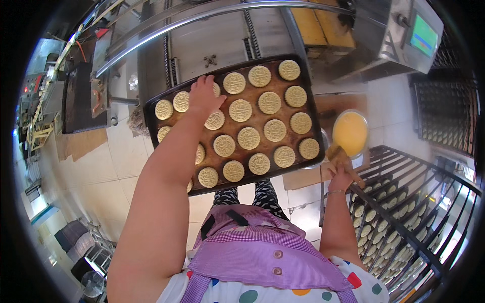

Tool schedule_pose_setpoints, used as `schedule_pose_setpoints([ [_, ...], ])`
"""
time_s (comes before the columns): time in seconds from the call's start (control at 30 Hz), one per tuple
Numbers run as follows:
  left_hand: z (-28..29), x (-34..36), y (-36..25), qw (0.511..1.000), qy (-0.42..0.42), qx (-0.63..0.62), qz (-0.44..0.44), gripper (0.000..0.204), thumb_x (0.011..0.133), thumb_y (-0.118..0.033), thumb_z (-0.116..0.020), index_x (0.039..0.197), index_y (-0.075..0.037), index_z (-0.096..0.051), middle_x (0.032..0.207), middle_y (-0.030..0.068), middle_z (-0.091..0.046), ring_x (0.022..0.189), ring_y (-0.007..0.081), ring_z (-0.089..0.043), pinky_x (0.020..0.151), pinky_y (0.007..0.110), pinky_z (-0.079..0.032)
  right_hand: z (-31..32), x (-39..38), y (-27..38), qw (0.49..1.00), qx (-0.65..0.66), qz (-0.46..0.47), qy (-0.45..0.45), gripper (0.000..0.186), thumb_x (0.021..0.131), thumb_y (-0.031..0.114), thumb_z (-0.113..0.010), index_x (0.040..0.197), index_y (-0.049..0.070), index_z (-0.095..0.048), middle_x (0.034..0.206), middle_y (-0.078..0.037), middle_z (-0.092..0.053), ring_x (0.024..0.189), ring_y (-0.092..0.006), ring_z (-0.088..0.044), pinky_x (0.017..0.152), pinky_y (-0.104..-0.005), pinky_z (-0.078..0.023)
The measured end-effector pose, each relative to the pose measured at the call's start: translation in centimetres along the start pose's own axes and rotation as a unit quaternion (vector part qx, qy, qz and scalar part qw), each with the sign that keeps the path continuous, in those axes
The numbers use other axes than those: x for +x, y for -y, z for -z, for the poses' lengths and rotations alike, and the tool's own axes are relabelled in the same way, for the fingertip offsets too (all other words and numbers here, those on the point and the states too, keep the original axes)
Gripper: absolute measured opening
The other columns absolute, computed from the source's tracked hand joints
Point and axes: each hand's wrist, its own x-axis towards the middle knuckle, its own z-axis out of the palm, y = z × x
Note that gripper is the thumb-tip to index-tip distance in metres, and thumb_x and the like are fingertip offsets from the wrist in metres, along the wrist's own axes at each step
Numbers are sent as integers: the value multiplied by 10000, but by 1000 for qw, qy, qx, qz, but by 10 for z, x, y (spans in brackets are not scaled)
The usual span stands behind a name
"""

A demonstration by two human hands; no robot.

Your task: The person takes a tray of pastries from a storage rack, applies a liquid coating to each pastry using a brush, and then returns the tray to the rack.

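Observation:
A large dark baking tray [257, 126] holds rows of round pale mooncakes [248, 138] with stamped tops and fluted edges. My left hand [203, 96] reaches over the tray's far side. Its fingers and thumb are around the rim of one mooncake [216, 90] in the far row, mostly covered by the hand. Off the tray's right edge, my right hand [341, 175] grips a wooden-handled pastry brush [335, 152]. The brush head is beside a bowl of yellow-orange liquid [351, 133]; I cannot tell whether it touches the rim. My left forearm hides some mooncakes.
At the lower right stands a dark metal rack [399, 202] with more pale pastries on its shelves. A metal machine with chains [207, 43] lies beyond the tray, crossed by a steel bar [212, 15]. A control box with a green screen [423, 35] is at the upper right.

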Motion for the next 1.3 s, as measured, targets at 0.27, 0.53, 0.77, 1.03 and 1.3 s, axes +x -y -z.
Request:
schedule_pose_setpoints([
  [0.27, 14, -140, -54, 973, -93, -186, -100, 574, 714, -130, -675, 1225, -31, -434, 1274, 227, -385, 1205, 403, -336, 1005, 444, -309, 34, 87, 52, 991, -49, 117, -48, 413, 824, 79, -573, 1226, 48, -482, 1083, -102, -575, 870, -192, -606, 573, -276, -527],
  [0.53, -40, -329, -48, 881, 238, -389, 124, 423, 743, -43, -629, 1131, -33, -461, 1121, 125, -508, 1046, 296, -515, 899, 400, -420, 35, 139, 44, 855, -475, 134, -159, 238, 775, 96, -605, 959, -55, -604, 866, -170, -660, 807, -251, -635, 657, -328, -519],
  [0.77, -60, -328, -29, 545, 55, -658, 517, 314, 844, -93, -547, 1135, -95, -429, 1058, 66, -510, 981, 252, -539, 828, 402, -450, 29, 115, 37, 990, 84, -7, -115, 220, 841, 123, -573, 1008, -20, -568, 937, -122, -631, 679, -236, -639, 502, -321, -514],
  [1.03, -80, -312, -23, 404, -44, -749, 524, 278, 872, -64, -513, 1118, -84, -382, 1066, 107, -500, 883, 314, -574, 687, 424, -530, 46, 79, -5, 934, -263, 241, -20, 355, 862, 213, -575, 1126, -20, -531, 1015, -159, -623, 953, -251, -595, 766, -349, -472],
  [1.3, -104, -306, -11, 373, -24, -773, 512, 294, 883, 26, -403, 1119, -45, -242, 1006, 192, -467, 749, 281, -573, 618, 372, -559, 78, 48, 6, 927, -293, 193, 132, 448, 760, -15, -566, 1197, 61, -503, 952, -128, -617, 774, -258, -623, 699, -382, -515],
])
